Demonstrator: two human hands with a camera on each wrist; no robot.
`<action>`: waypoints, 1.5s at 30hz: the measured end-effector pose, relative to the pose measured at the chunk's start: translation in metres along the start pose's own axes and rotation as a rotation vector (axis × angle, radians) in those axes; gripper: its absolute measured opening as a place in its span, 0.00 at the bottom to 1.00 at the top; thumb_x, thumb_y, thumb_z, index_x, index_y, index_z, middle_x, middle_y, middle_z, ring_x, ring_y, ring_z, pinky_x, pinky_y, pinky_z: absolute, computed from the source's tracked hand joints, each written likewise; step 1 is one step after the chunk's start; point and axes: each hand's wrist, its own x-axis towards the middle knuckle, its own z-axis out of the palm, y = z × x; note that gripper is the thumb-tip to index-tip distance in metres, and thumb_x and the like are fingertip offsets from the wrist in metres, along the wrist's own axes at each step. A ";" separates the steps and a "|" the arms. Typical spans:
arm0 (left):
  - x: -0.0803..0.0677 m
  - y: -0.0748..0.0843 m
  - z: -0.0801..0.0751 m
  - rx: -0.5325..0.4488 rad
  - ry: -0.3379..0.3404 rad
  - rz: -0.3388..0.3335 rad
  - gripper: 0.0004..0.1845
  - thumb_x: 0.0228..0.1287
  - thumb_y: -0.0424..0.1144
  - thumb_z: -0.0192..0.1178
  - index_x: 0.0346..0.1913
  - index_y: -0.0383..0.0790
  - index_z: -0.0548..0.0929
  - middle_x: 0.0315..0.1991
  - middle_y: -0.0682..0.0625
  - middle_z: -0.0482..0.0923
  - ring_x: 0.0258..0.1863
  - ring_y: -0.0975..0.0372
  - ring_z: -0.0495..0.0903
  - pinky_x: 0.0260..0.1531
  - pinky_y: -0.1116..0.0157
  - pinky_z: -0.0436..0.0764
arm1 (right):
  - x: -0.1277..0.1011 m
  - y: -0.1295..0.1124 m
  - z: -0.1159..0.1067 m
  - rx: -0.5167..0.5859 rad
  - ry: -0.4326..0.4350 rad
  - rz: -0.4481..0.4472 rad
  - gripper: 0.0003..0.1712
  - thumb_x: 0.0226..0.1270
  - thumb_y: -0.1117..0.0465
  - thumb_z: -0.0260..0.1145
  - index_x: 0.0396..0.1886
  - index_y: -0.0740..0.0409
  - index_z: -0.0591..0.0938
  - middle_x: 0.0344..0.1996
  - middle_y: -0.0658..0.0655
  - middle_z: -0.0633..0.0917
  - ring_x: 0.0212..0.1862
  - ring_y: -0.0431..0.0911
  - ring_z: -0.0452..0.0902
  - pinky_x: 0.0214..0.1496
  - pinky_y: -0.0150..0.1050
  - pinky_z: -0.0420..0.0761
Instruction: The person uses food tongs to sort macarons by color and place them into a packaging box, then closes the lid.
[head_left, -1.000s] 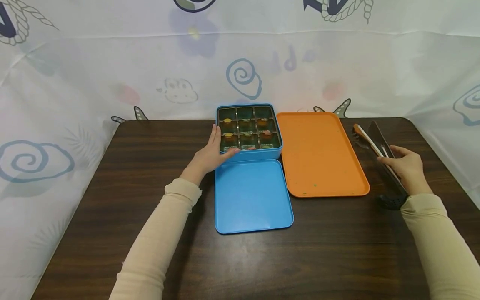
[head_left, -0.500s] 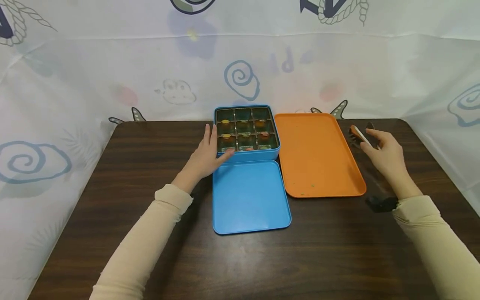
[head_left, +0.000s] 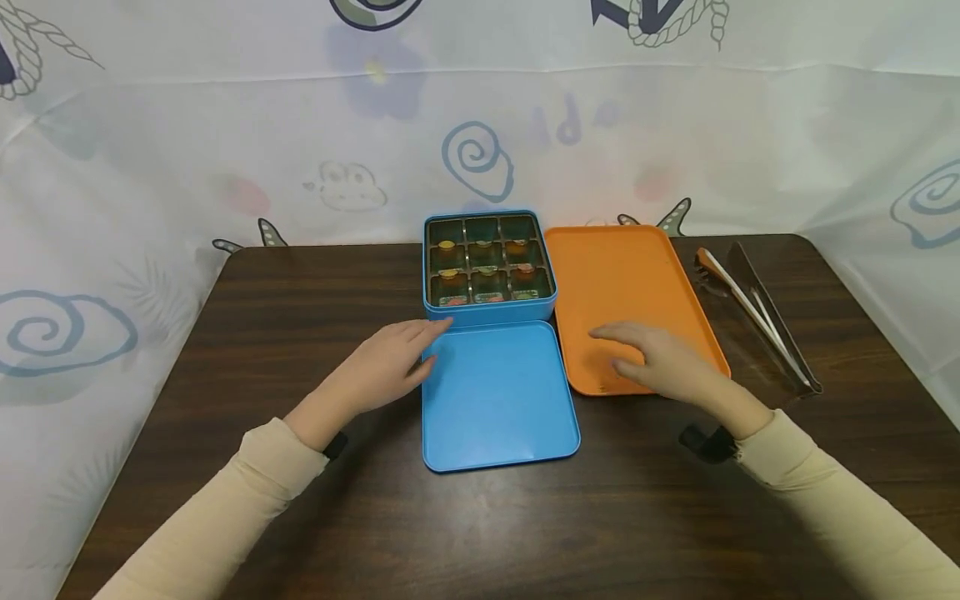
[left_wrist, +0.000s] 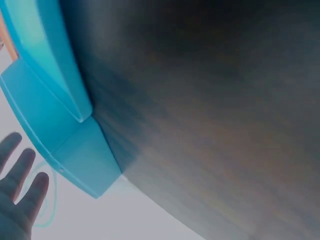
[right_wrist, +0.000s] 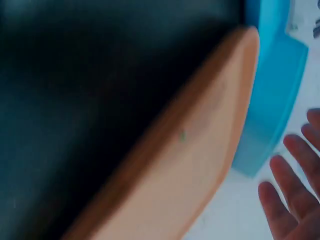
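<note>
A blue tin [head_left: 489, 310] with a grid of compartments holding small coloured pieces stands at the back of the table; its blue lid [head_left: 498, 396] lies flat in front of it. My left hand [head_left: 386, 367] hovers with straight fingers at the lid's left edge, holding nothing. My right hand [head_left: 660, 367] is spread over the near end of the orange tray [head_left: 622, 283], empty. In the left wrist view the fingers [left_wrist: 20, 190] are spread beside the blue tin [left_wrist: 75, 150]. The right wrist view shows the orange tray [right_wrist: 190, 165] and straight fingers [right_wrist: 295, 200].
Tongs [head_left: 757, 312] lie on the dark wooden table [head_left: 262, 333] to the right of the tray. A patterned white cloth [head_left: 225, 125] hangs behind the table. A dark wrist strap [head_left: 705, 442] sits by my right sleeve.
My right hand left the tongs and swung left over the tray's near end. My left hand drew back from the tin's side to the lid's left edge.
</note>
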 end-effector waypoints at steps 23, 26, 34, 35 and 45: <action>-0.036 -0.013 0.022 0.084 -0.119 0.169 0.15 0.60 0.30 0.61 0.50 0.43 0.85 0.55 0.46 0.81 0.56 0.52 0.79 0.59 0.51 0.74 | 0.012 -0.011 0.046 -0.139 -0.188 -0.334 0.08 0.58 0.69 0.67 0.35 0.53 0.85 0.59 0.62 0.79 0.65 0.60 0.70 0.63 0.54 0.73; -0.038 -0.015 0.024 0.046 -0.106 0.152 0.14 0.59 0.28 0.61 0.47 0.43 0.86 0.54 0.47 0.82 0.56 0.53 0.79 0.59 0.52 0.74 | 0.013 -0.010 0.048 -0.141 -0.172 -0.363 0.09 0.57 0.71 0.68 0.33 0.53 0.83 0.58 0.63 0.79 0.64 0.59 0.71 0.62 0.53 0.74; -0.037 -0.020 0.015 -0.143 -0.042 0.106 0.16 0.53 0.19 0.57 0.38 0.43 0.83 0.47 0.49 0.83 0.49 0.56 0.81 0.51 0.54 0.79 | 0.014 -0.015 0.044 -0.043 -0.129 -0.355 0.14 0.57 0.72 0.68 0.34 0.54 0.73 0.59 0.65 0.76 0.60 0.59 0.74 0.58 0.52 0.77; -0.036 -0.020 0.012 -0.172 -0.034 0.093 0.17 0.52 0.18 0.57 0.37 0.43 0.83 0.46 0.49 0.83 0.48 0.56 0.81 0.50 0.54 0.79 | 0.014 -0.016 0.042 -0.023 -0.125 -0.342 0.15 0.57 0.72 0.68 0.35 0.54 0.72 0.59 0.65 0.75 0.60 0.59 0.74 0.58 0.52 0.77; -0.026 -0.014 -0.016 -0.423 0.096 -0.059 0.16 0.55 0.21 0.63 0.44 0.35 0.73 0.45 0.43 0.77 0.51 0.51 0.77 0.53 0.49 0.77 | 0.024 -0.029 0.020 0.164 0.027 -0.233 0.15 0.61 0.74 0.64 0.40 0.61 0.67 0.56 0.70 0.78 0.55 0.61 0.77 0.51 0.53 0.78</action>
